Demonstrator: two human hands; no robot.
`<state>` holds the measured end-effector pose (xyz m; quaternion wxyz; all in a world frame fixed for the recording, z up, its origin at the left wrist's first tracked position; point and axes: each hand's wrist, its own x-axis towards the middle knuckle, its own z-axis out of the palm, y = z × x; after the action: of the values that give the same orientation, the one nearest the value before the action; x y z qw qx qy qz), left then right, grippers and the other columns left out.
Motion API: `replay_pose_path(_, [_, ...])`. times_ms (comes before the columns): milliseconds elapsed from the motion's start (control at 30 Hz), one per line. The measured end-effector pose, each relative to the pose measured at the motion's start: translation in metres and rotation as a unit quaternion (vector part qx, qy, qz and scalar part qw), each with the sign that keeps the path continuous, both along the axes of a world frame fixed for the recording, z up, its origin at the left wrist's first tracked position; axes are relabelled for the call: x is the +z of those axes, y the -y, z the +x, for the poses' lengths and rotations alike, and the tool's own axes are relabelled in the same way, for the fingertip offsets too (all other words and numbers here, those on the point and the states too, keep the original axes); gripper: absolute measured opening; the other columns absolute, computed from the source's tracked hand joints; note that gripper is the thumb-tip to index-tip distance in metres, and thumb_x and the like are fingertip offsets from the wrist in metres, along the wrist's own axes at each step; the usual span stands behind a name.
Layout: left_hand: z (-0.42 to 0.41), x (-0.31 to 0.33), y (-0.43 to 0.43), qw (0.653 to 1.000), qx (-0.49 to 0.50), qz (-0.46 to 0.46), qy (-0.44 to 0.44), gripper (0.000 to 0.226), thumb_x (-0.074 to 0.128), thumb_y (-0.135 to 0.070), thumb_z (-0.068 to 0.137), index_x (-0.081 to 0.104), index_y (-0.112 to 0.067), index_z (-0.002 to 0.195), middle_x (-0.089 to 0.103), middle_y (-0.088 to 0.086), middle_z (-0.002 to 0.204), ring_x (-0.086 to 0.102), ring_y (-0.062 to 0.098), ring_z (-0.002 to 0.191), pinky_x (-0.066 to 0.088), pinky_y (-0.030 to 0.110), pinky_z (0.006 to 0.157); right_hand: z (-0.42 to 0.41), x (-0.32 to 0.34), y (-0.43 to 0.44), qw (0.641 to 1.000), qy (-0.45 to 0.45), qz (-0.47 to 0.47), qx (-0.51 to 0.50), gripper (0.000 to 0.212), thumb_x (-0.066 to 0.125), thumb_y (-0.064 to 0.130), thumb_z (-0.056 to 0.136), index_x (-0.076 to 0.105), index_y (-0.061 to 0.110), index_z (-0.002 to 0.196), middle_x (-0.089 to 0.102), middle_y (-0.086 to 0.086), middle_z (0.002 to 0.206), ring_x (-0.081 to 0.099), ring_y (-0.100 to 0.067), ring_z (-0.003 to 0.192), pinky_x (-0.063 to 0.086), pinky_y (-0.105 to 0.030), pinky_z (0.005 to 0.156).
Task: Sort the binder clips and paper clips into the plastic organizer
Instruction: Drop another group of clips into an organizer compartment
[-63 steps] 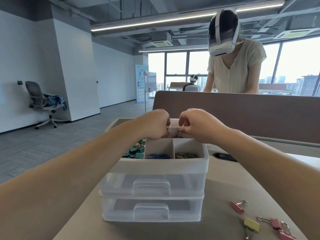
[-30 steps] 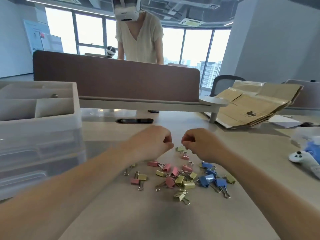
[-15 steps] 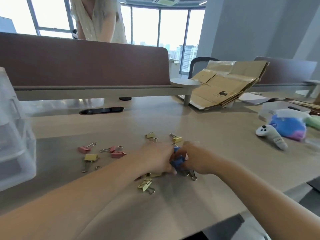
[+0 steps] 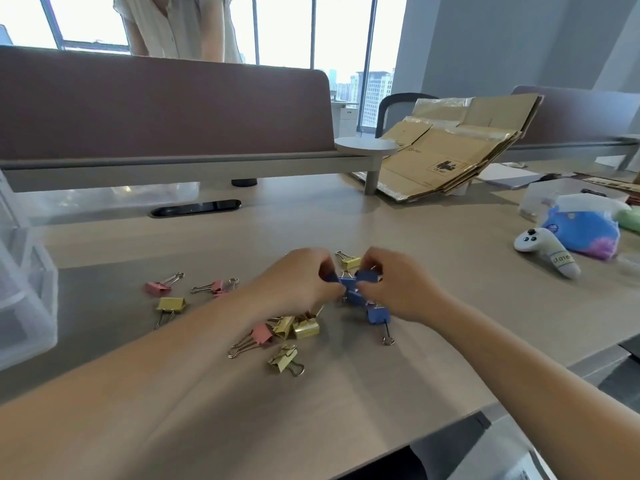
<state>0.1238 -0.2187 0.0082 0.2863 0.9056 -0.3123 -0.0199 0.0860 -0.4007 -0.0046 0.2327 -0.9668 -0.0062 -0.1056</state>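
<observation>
hands: I see left hand and right hand together mid-table, both pinching blue binder clips | loose: 1 blue clip lying just near of right hand; yellow clips and pink clips scattered nearer and left | plastic organizer: left edge, well apart from clips

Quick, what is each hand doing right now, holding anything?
Left hand: fingers curled, pinching the blue binder clips.
Right hand: fingers curled on the same blue binder clips.
</observation>
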Motion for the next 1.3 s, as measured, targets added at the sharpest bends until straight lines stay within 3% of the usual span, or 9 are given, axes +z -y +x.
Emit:
replay_pose_path(167, [0.017, 0.000, 0.002, 0.999, 0.007, -0.027, -0.039, 0.016, 0.067, -0.028, 0.089, 0.055, -0.021, 0.098, 0.065, -0.002, 0.090, 0.063, 0.014, 0.080, 0.049, 0.027, 0.067, 0.007, 0.002, 0.014, 0.999, -0.005, 0.037, -0.036, 0.019, 0.068, 0.015, 0.082, 0.062, 0.021, 0.099, 0.064, 0.003, 0.093, 0.059, -0.018, 0.083, 0.051, -0.034, 0.074])
replay_pose_path(267, [0.028, -0.001, 0.011, 0.999, 0.003, 0.005, -0.039, 0.024, 0.055, -0.024, 0.095, 0.053, -0.016, 0.118, 0.061, -0.001, 0.106, 0.058, 0.015, 0.086, 0.044, 0.025, 0.069, 0.008, 0.003, 0.015, 0.999, -0.051, -0.017, -0.009, 0.026, 0.059, 0.008, 0.085, 0.065, 0.020, 0.107, 0.063, 0.003, 0.101, 0.056, -0.016, 0.088, 0.043, -0.025, 0.070])
replay_pose_path(400, [0.036, 0.001, 0.026, 0.998, -0.010, 0.063, -0.020, 0.032, 0.050, -0.021, 0.094, 0.053, -0.014, 0.125, 0.054, 0.003, 0.111, 0.050, 0.014, 0.082, 0.035, 0.022, 0.060, 0.013, 0.000, 0.011, 0.995, -0.087, -0.054, -0.011, 0.019, 0.051, 0.004, 0.084, 0.059, 0.020, 0.091, 0.059, -0.002, 0.105, 0.049, -0.016, 0.089, 0.034, -0.023, 0.065])
replay_pose_path(567, [0.045, -0.007, 0.039, 0.988, -0.047, 0.148, 0.023, 0.036, 0.061, -0.028, 0.092, 0.055, -0.028, 0.128, 0.047, 0.003, 0.113, 0.051, 0.020, 0.102, 0.037, 0.027, 0.078, 0.015, -0.006, 0.003, 0.990, -0.091, -0.104, -0.003, 0.019, 0.066, 0.027, 0.084, 0.064, 0.016, 0.100, 0.054, -0.002, 0.100, 0.053, -0.020, 0.092, 0.036, -0.025, 0.071])
replay_pose_path(733, [0.045, -0.011, 0.044, 0.976, -0.074, 0.195, 0.055, 0.037, 0.068, -0.015, 0.084, 0.064, -0.030, 0.118, 0.058, 0.000, 0.106, 0.057, 0.020, 0.104, 0.049, 0.037, 0.087, 0.016, -0.013, -0.002, 0.991, -0.085, -0.103, 0.014, 0.026, 0.073, 0.039, 0.079, 0.048, 0.031, 0.082, 0.051, 0.004, 0.083, 0.053, -0.020, 0.080, 0.045, -0.032, 0.069])
replay_pose_path(867, [0.046, -0.013, 0.043, 0.978, -0.070, 0.189, 0.058, 0.031, 0.061, -0.005, 0.086, 0.063, -0.021, 0.113, 0.062, 0.002, 0.115, 0.056, 0.021, 0.105, 0.048, 0.035, 0.085, 0.019, -0.014, -0.005, 0.991, -0.088, -0.104, 0.010, 0.027, 0.070, 0.032, 0.082, 0.046, 0.027, 0.071, 0.045, 0.010, 0.071, 0.054, -0.023, 0.080, 0.047, -0.034, 0.070])
replay_pose_path(967, [0.046, -0.011, 0.039, 0.985, -0.054, 0.152, 0.054, 0.029, 0.067, -0.012, 0.087, 0.062, -0.022, 0.113, 0.061, 0.000, 0.115, 0.056, 0.018, 0.102, 0.044, 0.029, 0.078, 0.019, -0.012, -0.002, 0.993, -0.091, -0.080, 0.000, 0.022, 0.069, 0.030, 0.081, 0.049, 0.032, 0.072, 0.055, 0.005, 0.083, 0.055, -0.022, 0.082, 0.046, -0.033, 0.069])
replay_pose_path(1067, [0.041, -0.003, 0.030, 0.994, -0.043, 0.095, 0.045, 0.023, 0.062, -0.021, 0.094, 0.060, -0.023, 0.117, 0.060, -0.003, 0.118, 0.050, 0.010, 0.094, 0.037, 0.024, 0.076, 0.014, -0.003, 0.006, 0.995, -0.074, -0.059, -0.027, 0.016, 0.068, 0.037, 0.086, 0.061, 0.025, 0.093, 0.059, 0.002, 0.096, 0.056, -0.018, 0.086, 0.048, -0.033, 0.072])
replay_pose_path(1300, [0.019, 0.005, 0.019, 0.996, -0.036, 0.080, 0.023, 0.024, 0.059, -0.029, 0.095, 0.060, -0.026, 0.119, 0.052, -0.009, 0.106, 0.049, 0.008, 0.086, 0.037, 0.025, 0.072, -0.014, 0.009, 0.008, 0.983, -0.079, -0.142, -0.081, 0.021, 0.053, 0.038, 0.095, 0.049, 0.018, 0.096, 0.059, -0.005, 0.105, 0.050, -0.022, 0.086, 0.042, -0.033, 0.072])
